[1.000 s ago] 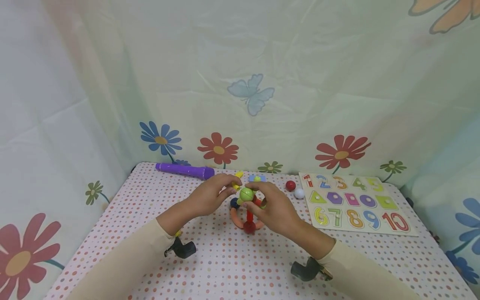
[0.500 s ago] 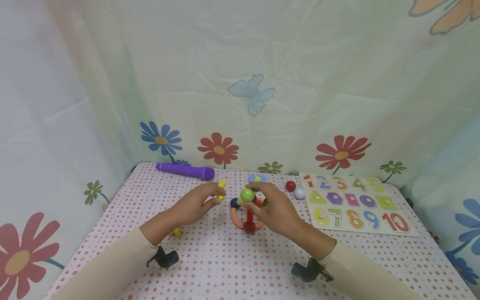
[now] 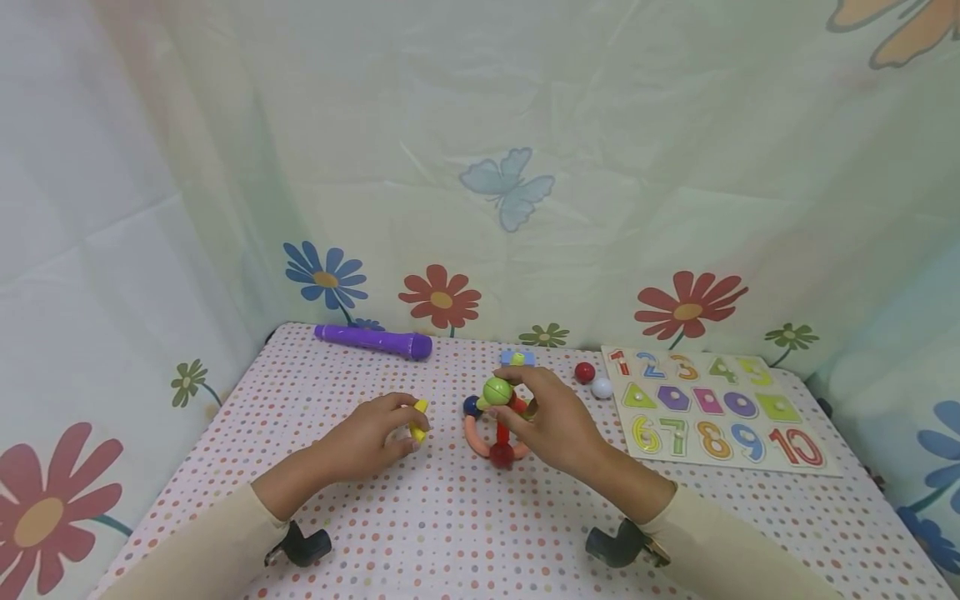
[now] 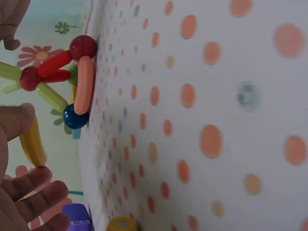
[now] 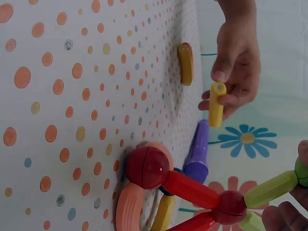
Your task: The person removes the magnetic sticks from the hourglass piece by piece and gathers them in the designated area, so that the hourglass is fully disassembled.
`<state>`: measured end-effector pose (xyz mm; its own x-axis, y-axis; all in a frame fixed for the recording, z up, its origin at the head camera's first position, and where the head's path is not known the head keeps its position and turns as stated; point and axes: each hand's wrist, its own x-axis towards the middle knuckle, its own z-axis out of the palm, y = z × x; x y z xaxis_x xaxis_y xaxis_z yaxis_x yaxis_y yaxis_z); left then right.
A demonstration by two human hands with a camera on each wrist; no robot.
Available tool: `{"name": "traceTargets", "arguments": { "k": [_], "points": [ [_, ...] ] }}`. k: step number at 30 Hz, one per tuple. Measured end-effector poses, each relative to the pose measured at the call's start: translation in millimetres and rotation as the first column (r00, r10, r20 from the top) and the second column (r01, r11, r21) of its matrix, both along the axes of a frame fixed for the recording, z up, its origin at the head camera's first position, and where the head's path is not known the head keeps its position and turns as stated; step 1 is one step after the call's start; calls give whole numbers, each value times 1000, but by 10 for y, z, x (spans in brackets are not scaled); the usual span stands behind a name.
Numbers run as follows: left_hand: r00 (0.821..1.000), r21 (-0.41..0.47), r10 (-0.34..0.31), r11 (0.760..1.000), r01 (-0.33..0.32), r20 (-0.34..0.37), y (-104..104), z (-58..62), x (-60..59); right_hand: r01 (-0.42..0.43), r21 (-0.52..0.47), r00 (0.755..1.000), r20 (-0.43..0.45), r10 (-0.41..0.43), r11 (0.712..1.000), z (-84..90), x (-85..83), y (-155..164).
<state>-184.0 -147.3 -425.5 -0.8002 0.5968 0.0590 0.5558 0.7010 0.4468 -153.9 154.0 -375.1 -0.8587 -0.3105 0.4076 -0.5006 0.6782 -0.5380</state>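
Two grips busy: your left hand (image 3: 375,433) is pinching a yellow stick (image 3: 418,419), your right hand (image 3: 551,421) is pinching the stick-and-ball structure (image 3: 498,421), risking toppling it.

Soft, even, fairly bright light fills all three views, with no glare. In the head view, faint shadows lie under the sleeves toward 6 o'clock, and the wide lens bows the curtain (image 3: 480,125) at the edges. Both wrist views are sideways; the near tablecloth (image 4: 216,120) dots toward 3 o'clock blur, as do fingers at frame edges.
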Motion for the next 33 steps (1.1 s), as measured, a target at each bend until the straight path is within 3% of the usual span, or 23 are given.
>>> {"name": "traceTargets", "arguments": {
  "k": [11, 21, 27, 33],
  "points": [
    [999, -45, -27, 999, 25, -43, -177, -179, 19, -11, -3, 1000, -3, 11, 1000, -14, 9, -1],
    [995, -131, 95, 987, -96, -12, -312, -267, 3, -27, -2, 999, -33, 27, 1000, -35, 10, 6],
    [995, -160, 102, 982, -104, -22, -413, -326, -21, -33, -3, 999, -42, 33, 999, -34, 10, 7],
    [996, -139, 90, 986, -89, -2, -489, -310, -15, -38, -16, 999, -32, 38, 999, -35, 14, 10]
  ]
}}
